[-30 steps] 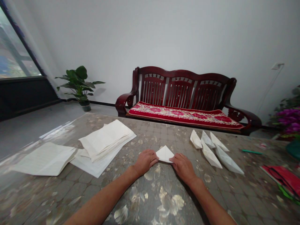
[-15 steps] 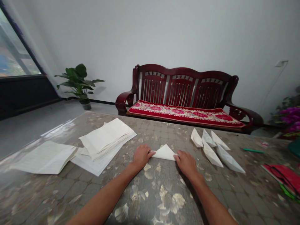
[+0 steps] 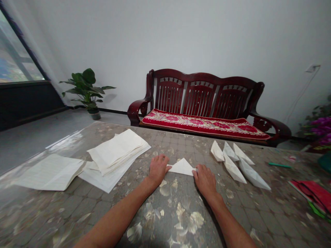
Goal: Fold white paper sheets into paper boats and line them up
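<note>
A white sheet folded into a flat triangle (image 3: 182, 166) lies on the patterned table (image 3: 168, 220) in front of me. My left hand (image 3: 157, 168) rests flat at its left corner, fingers stretched forward and the thumb touching the paper. My right hand (image 3: 204, 178) presses the triangle's right corner with its fingers curled down on the table. Neither hand lifts the paper.
A stack of white sheets (image 3: 117, 151) and a lined sheet (image 3: 51, 172) lie to the left. Several folded paper boats (image 3: 236, 165) stand to the right, with a green pen (image 3: 279, 165) and a red item (image 3: 312, 194) farther right. A wooden bench (image 3: 204, 106) stands behind the table.
The paper went from a raised, held shape to a triangle lying flat on the table. Both hands slid apart to its corners and my left fingers stretched out.
</note>
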Demonstrator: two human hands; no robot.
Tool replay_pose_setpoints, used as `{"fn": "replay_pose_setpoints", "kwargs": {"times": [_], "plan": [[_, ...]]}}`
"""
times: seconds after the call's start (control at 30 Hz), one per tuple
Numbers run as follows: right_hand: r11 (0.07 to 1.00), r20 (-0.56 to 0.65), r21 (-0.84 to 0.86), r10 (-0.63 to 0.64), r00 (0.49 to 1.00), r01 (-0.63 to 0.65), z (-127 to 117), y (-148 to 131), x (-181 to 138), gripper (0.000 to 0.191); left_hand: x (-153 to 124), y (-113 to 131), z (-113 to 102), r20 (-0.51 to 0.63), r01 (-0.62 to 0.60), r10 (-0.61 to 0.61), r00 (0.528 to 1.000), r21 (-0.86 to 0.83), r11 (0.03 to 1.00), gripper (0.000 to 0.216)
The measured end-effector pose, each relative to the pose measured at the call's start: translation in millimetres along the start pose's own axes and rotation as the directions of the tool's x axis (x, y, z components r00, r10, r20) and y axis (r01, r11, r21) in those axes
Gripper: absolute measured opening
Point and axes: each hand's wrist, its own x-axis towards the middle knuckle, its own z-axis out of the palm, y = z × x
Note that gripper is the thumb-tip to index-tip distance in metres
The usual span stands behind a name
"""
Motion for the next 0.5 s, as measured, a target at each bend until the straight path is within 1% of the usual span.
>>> {"fn": "replay_pose_setpoints", "kwargs": {"times": [0.03, 0.07, 0.1, 0.17, 0.2, 0.23, 0.27, 0.37, 0.43, 0.5], "plan": [[1.0, -0.023, 0.01, -0.003, 1.0, 0.003, 1.7, 0.1, -0.6, 0.026, -0.7, -0.1, 3.1, -0.047, -0.053, 0.052, 0.998, -0.016, 0.998, 0.033], [1.0, -0.046, 0.019, -0.006, 0.999, 0.006, 3.2, 0.0, -1.0, 0.027, -1.2, -0.5, 6.7, -0.077, -0.136, 0.132, 0.988, -0.042, 0.99, 0.035], [1.0, -0.068, 0.024, -0.007, 0.998, 0.008, 4.6, -0.2, -1.4, 0.029, -1.5, -1.1, 10.6, -0.082, -0.24, 0.234, 0.969, -0.079, 0.967, 0.035], [0.999, -0.103, 0.032, -0.004, 0.995, 0.008, 6.8, -0.7, -1.5, 0.032, -1.7, -2.2, 18.3, -0.027, -0.442, 0.446, 0.895, -0.192, 0.876, 0.034], [0.999, -0.117, 0.039, -0.003, 0.993, 0.007, 7.8, -0.7, -1.3, 0.032, -2.0, -2.4, 21.6, 0.01, -0.496, 0.514, 0.858, -0.248, 0.832, 0.035], [0.999, -0.131, 0.049, -0.006, 0.991, 0.013, 9.0, -0.5, -1.1, 0.031, -2.6, -2.3, 24.1, 0.04, -0.517, 0.55, 0.834, -0.29, 0.805, 0.036], [0.998, -0.146, 0.061, -0.016, 0.989, 0.025, 10.4, -0.1, -0.7, 0.03, -3.6, -1.8, 25.8, 0.06, -0.519, 0.562, 0.825, -0.314, 0.795, 0.037], [0.99, -0.21, 0.096, -0.083, 0.974, 0.105, 17.6, 0.5, -0.5, 0.033, -9.5, 1.7, 26.4, 0.071, -0.51, 0.551, 0.831, -0.296, 0.808, 0.04], [0.973, -0.244, 0.125, -0.16, 0.956, 0.195, 24.3, -1.6, -2.1, 0.041, -14.8, 4.6, 25.2, 0.076, -0.517, 0.55, 0.832, -0.253, 0.817, 0.044], [0.937, -0.24, 0.172, -0.258, 0.936, 0.302, 30.6, -6.9, -5.9, 0.046, -19.3, 6.8, 24.8, 0.08, -0.525, 0.549, 0.832, -0.206, 0.826, 0.048]]}}
